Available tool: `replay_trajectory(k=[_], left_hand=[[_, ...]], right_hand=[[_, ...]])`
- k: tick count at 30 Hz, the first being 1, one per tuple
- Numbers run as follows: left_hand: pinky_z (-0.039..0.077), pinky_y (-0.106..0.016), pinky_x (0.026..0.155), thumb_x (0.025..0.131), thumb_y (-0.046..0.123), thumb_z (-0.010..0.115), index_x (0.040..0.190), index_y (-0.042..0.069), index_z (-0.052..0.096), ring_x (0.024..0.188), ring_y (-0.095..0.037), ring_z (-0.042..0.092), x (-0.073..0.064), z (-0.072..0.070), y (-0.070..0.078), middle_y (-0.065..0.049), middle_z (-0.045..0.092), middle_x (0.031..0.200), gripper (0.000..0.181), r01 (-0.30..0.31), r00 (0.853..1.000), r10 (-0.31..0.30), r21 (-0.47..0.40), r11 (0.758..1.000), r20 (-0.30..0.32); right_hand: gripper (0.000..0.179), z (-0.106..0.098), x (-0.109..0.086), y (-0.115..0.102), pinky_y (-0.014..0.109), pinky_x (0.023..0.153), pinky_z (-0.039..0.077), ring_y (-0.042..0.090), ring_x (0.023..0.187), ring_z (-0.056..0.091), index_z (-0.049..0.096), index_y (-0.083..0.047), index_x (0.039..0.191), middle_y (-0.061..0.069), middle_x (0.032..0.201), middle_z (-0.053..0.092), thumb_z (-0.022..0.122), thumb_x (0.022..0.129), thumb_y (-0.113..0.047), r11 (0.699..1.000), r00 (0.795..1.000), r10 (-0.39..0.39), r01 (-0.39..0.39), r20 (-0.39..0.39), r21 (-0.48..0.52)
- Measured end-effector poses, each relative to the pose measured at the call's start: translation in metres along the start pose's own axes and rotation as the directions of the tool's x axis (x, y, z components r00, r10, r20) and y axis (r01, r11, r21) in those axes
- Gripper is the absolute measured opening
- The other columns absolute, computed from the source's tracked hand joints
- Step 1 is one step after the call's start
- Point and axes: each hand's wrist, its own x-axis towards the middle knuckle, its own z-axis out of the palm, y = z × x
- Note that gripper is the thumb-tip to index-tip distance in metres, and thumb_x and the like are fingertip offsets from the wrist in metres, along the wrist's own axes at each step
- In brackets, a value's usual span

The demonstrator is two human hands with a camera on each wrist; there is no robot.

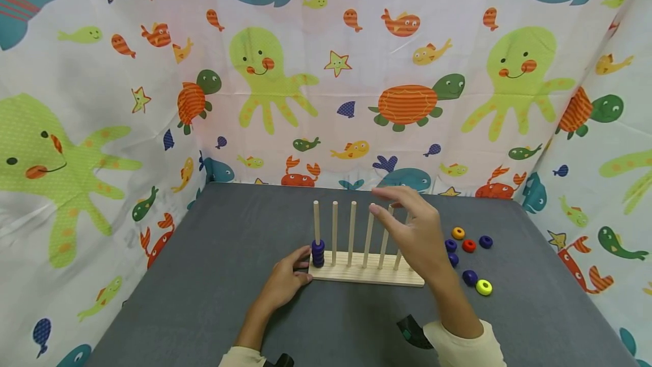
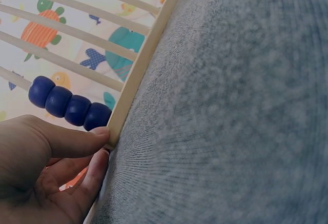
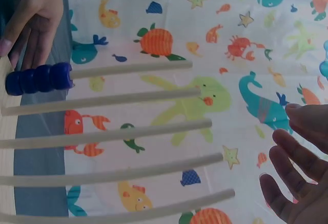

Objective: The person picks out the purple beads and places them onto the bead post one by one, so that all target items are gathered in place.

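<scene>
A wooden peg board point(image 1: 367, 277) with a row of upright pegs stands on the grey table. Several dark blue beads point(image 1: 318, 254) are stacked on its leftmost peg, down at the base. My left hand point(image 1: 286, 280) grips the left end of the board; in the left wrist view the thumb point(image 2: 97, 139) presses the edge close to the lowest bead. Over the right-hand pegs, my right hand point(image 1: 415, 231) is raised with its fingers apart and nothing between them. From the right wrist, that hand point(image 3: 302, 178) appears beyond the peg tips. It hides part of the rightmost pegs in the head view.
Loose beads lie right of the board: an orange bead point(image 1: 458, 233), a red bead point(image 1: 469, 246), a yellow bead point(image 1: 484, 287) and several dark blue beads point(image 1: 470, 277). A sea-animal curtain point(image 1: 305, 95) hangs behind and beside the table point(image 1: 214, 231).
</scene>
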Motion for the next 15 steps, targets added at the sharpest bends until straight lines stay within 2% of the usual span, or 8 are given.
replay_trajectory(k=[9,15], left_hand=[[0.061,-0.042,0.097,0.094,-0.006,0.072,0.156,-0.002,0.048,0.13,-0.039,0.064,0.0,0.0,0.001,-0.023,0.054,0.156,0.067,-0.009,1.0,0.009,0.019,1.0,0.003],[0.06,-0.044,0.099,0.094,-0.006,0.071,0.157,-0.002,0.047,0.13,-0.039,0.064,0.0,0.0,0.001,-0.022,0.053,0.157,0.067,0.003,1.0,-0.003,0.032,0.999,0.009]], right_hand=[[0.031,-0.025,-0.018,0.011,0.011,0.088,0.053,0.009,0.104,0.065,0.078,-0.008,0.123,0.004,0.121,0.075,0.08,0.093,-0.001,0.998,0.994,0.059,-0.059,-0.093,0.003],[0.032,-0.036,-0.031,0.022,0.009,0.09,0.053,0.005,0.102,0.065,0.077,-0.006,0.123,0.009,0.117,0.075,0.077,0.093,0.005,0.997,0.988,0.072,-0.07,-0.133,0.016]])
